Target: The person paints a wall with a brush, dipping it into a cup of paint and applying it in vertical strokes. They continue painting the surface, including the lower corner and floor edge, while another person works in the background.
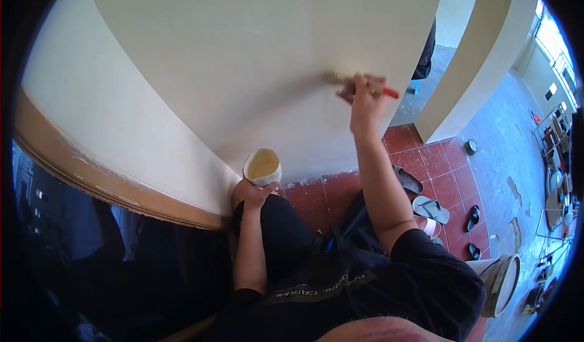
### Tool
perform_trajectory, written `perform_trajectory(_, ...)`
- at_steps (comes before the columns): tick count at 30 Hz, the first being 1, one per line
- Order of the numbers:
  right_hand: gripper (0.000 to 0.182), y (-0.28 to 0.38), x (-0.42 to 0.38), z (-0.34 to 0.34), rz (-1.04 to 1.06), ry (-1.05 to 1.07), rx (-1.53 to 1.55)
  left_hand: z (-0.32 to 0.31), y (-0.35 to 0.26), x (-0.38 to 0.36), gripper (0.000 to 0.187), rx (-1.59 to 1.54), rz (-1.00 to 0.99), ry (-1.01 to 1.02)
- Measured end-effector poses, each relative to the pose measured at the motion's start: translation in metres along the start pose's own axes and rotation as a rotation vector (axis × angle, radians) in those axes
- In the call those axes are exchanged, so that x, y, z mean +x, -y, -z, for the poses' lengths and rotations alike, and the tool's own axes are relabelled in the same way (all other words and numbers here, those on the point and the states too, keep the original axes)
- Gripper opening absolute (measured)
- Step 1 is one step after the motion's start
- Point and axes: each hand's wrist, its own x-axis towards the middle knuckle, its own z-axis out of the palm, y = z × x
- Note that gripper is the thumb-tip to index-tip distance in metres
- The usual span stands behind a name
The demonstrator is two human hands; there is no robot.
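Note:
In my right hand (pixel 366 102) is a paintbrush (pixel 340 79) with a red-tipped handle, fingers closed round it. Its bristles meet the pale cream wall (pixel 261 56) in front of me, and a shadow falls to the left. My left hand (pixel 258 195) grips a paint cup (pixel 263 167) near my knee, close to the corner where two walls meet. Pale paint coats the inside of the cup, whose mouth faces up toward me.
Red floor tiles (pixel 307 199) run along the wall's foot. Sandals (pixel 431 209) and other shoes lie to my right, near a white bucket (pixel 504 284). A wooden frame (pixel 109 187) borders the dark glass at left. Further right, a cluttered rack (pixel 555 178) stands beyond the pillar.

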Motion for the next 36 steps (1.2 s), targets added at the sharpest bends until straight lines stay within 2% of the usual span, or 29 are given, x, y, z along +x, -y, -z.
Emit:
perform_trajectory(3, 0.023, 0.051, 0.007, -0.032, 0.115, 0.058, 0.065, -0.001, -0.001, 0.001, 0.074, 0.013, 0.002, 0.022)
perform_trajectory(5, 0.025, 0.067, 0.006, -0.044, 0.318, 0.127, 0.139, -0.001, -0.003, 0.003, 0.074, -0.007, 0.005, 0.034)
perform_trajectory(6, 0.025, 0.061, 0.006, -0.043, 0.321, 0.132, 0.137, -0.002, -0.003, 0.002, 0.074, -0.017, 0.012, 0.024)
perform_trajectory(8, 0.023, 0.028, 0.004, -0.028, 0.470, 0.156, -0.148, -0.003, -0.004, 0.002, 0.074, -0.039, 0.007, 0.013)
perform_trajectory(10, 0.021, -0.034, -0.003, 0.004, 0.484, 0.217, -0.172, 0.000, -0.005, 0.002, 0.082, 0.011, 0.104, 0.053)
perform_trajectory(11, 0.021, -0.061, -0.017, 0.023, 0.438, 0.209, -0.180, 0.002, -0.002, 0.004, 0.085, 0.050, 0.050, 0.052)
perform_trajectory(13, 0.018, -0.108, -0.055, 0.066, 0.207, 0.197, -0.250, 0.014, 0.026, 0.003, 0.088, 0.141, 0.034, 0.042)
perform_trajectory(14, 0.017, -0.130, -0.072, 0.089, 0.066, 0.167, -0.333, 0.009, 0.018, 0.004, 0.089, -0.029, 0.120, 0.033)
perform_trajectory(15, 0.014, -0.135, -0.087, 0.107, -0.038, 0.141, -0.496, 0.005, 0.013, 0.004, 0.088, -0.059, 0.110, 0.028)
perform_trajectory(16, 0.015, -0.130, -0.097, 0.113, -0.090, 0.118, -0.387, 0.007, 0.017, 0.003, 0.088, -0.118, 0.208, 0.020)
perform_trajectory(17, 0.017, -0.117, -0.096, 0.112, -0.115, 0.132, -0.349, 0.011, 0.024, 0.005, 0.089, 0.045, 0.037, 0.052)
perform_trajectory(18, 0.018, -0.101, -0.087, 0.105, -0.095, 0.146, -0.316, 0.006, 0.015, 0.012, 0.089, 0.035, 0.007, 0.049)
perform_trajectory(20, 0.020, -0.060, -0.049, 0.081, 0.083, 0.209, -0.239, -0.003, -0.016, 0.004, 0.091, 0.040, 0.090, 0.082)
perform_trajectory(23, 0.020, 0.056, 0.006, 0.011, 0.555, 0.280, -0.294, 0.006, 0.010, 0.003, 0.090, 0.022, 0.027, 0.126)
perform_trajectory(24, 0.020, 0.088, 0.026, -0.010, 0.658, 0.338, -0.164, 0.007, 0.010, 0.005, 0.090, 0.021, -0.023, 0.127)
perform_trajectory(27, 0.021, 0.189, 0.059, -0.083, 0.909, 0.388, -0.121, -0.001, 0.003, 0.005, 0.089, -0.105, -0.051, 0.095)
perform_trajectory(29, 0.025, 0.232, 0.068, -0.130, 0.931, 0.347, -0.118, 0.001, 0.019, 0.006, 0.085, -0.100, -0.035, 0.075)
perform_trajectory(31, 0.027, 0.256, 0.069, -0.160, 0.943, 0.281, -0.285, 0.001, 0.015, 0.007, 0.081, -0.092, -0.015, 0.061)
perform_trajectory(34, 0.022, 0.233, 0.097, -0.162, 0.919, 0.334, -0.453, -0.005, 0.000, 0.009, 0.081, -0.078, -0.057, 0.053)
perform_trajectory(36, 0.015, 0.183, 0.103, -0.131, 1.122, 0.247, -0.568, -0.002, 0.007, 0.007, 0.090, -0.136, -0.048, 0.090)
